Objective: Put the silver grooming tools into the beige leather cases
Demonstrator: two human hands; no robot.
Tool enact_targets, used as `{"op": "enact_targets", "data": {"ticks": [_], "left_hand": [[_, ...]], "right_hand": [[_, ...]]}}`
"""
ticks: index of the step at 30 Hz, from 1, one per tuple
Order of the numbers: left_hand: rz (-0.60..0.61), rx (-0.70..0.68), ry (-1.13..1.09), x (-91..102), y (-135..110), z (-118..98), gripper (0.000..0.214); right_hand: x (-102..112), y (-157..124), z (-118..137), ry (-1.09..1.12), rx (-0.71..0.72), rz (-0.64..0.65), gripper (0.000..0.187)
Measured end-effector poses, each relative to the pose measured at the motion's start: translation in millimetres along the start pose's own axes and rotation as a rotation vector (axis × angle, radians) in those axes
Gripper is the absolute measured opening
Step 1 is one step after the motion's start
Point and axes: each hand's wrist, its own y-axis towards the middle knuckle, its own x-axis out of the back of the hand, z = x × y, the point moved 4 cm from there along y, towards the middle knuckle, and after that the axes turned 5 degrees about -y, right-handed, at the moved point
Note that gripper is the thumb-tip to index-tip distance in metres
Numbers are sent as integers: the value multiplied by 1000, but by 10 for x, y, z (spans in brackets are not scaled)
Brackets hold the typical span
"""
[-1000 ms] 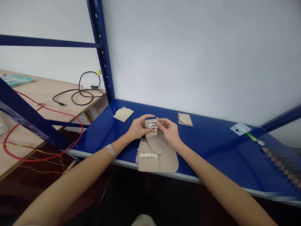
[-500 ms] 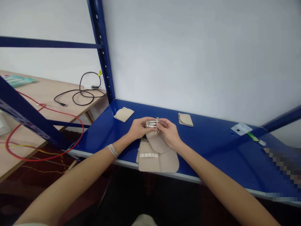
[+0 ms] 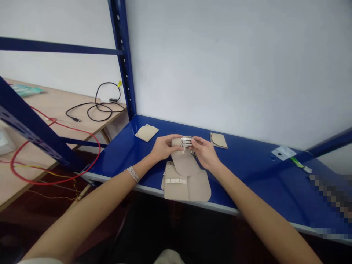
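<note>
My left hand (image 3: pixel 162 149) is closed round a beige case (image 3: pixel 185 164), raised above the shelf with its flap hanging down. Shiny metal tools that look like nail clippers (image 3: pixel 186 141) lie across the case and jut out to its right. At their right ends the fingers of my right hand (image 3: pixel 205 151) pinch them; a small metal piece shows under those fingers, too small to name. Just below, another beige case (image 3: pixel 176 190) lies opened out near the shelf's front edge, with a row of pale loops across it. More beige material shows beneath its left side.
Folded beige cases lie at the back left (image 3: pixel 147 132) and back right (image 3: pixel 219 140) of the blue shelf (image 3: pixel 247 183). Farther right are a clear plastic packet (image 3: pixel 283 152) and a green-handled item (image 3: pixel 298 162). A black cable (image 3: pixel 103 111) lies on the wooden table (image 3: pixel 55 99) at left.
My right hand has shifted slightly right, away from the left. The metal tools now stick out farther to the right of my left hand. The view has turned a little.
</note>
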Motion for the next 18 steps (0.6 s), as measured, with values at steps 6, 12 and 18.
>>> {"op": "enact_targets", "data": {"ticks": [6, 12, 18], "left_hand": [[-193, -28, 73, 215, 48, -65, 51], [-396, -60, 191, 413, 70, -80, 42], [-489, 1, 589, 445, 28, -99, 29]], "right_hand": [[326, 207, 47, -108, 81, -115, 37], [453, 270, -14, -490, 98, -80, 37], [393, 228, -48, -856, 224, -122, 26]]}}
